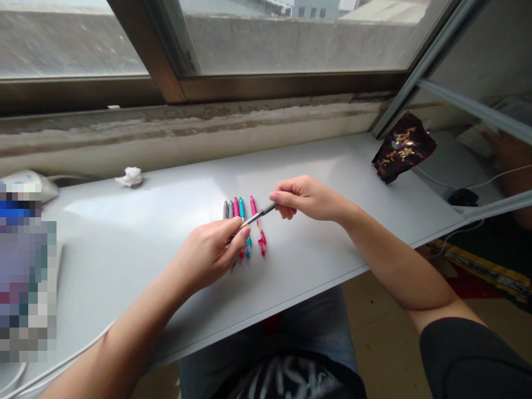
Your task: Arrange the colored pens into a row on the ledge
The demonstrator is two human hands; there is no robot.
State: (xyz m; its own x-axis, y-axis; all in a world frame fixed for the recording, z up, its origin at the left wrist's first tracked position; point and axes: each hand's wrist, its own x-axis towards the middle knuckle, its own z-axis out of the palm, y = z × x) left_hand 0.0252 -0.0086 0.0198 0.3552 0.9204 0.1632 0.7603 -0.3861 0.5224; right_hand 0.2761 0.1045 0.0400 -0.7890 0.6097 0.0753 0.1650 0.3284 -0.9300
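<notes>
My left hand (218,241) and my right hand (300,197) hold one grey pen (258,215) between them, slanting up to the right above the table. The left fingers pinch its lower body, and the right fingertips grip its grey upper end. Under and behind it, several pens lie side by side: grey pens (226,209), a pink pen (236,206) and a teal pen (242,208). The left hand hides parts of these. A little to the right, apart from the row, lies another pink pen (254,206).
On the white table (316,244), a crumpled tissue (131,177) lies at the back left. A dark packet with gold lettering (404,147) stands at the back right by a metal frame (494,205). A white cable (75,357) runs along the left.
</notes>
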